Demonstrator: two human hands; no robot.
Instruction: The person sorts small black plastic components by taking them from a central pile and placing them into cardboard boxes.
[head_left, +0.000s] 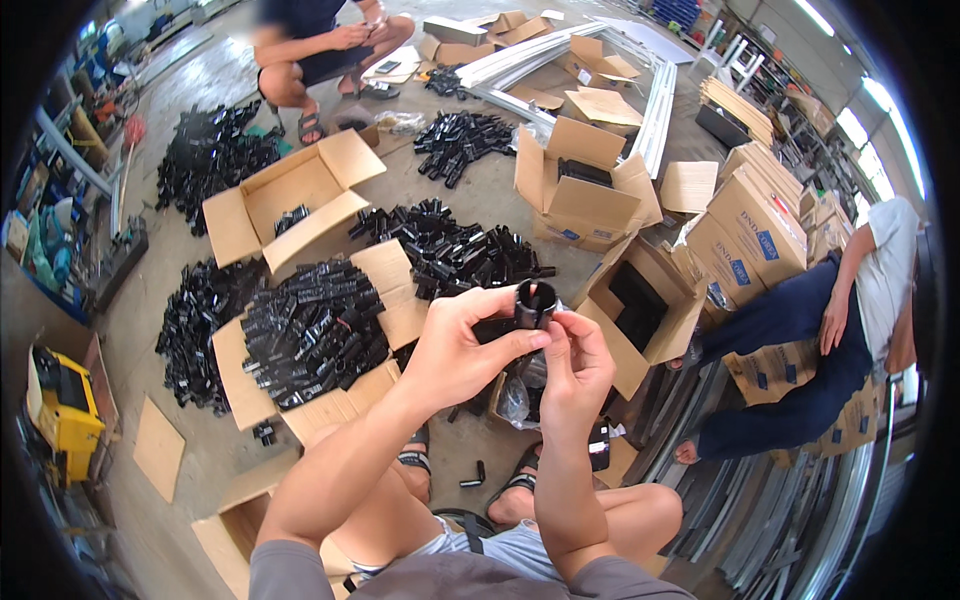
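Holding a small black tube (535, 303) up in front of the chest, open end facing the camera, so its long axis runs roughly toward the lens. Left hand (462, 350) pinching it from the left, thumb under and fingers curled over the top. Right hand (575, 365) touching it from the right and below, fingertips (556, 322) pressed together against its rim. Both hands equally close, really; left seems to carry most of the grip.

Below, sandalled feet, a clear bag (515, 400) between the knees and a stray black piece (472, 474) lying on the floor.

Further out, containers:
- flattened carton (395, 275) just left of the hands, heaped with black parts (315, 330)
- open box (290, 190) behind it, only a few black pieces at the bottom
- open box (645, 300) just right of the hands, dark inside, can't tell what's in there
- another open box (580, 185) further back, something black in it

More loose black piles (205, 150) scattered across the concrete. One person crouching at the top, another sitting on the right by stacked cartons (755, 230).
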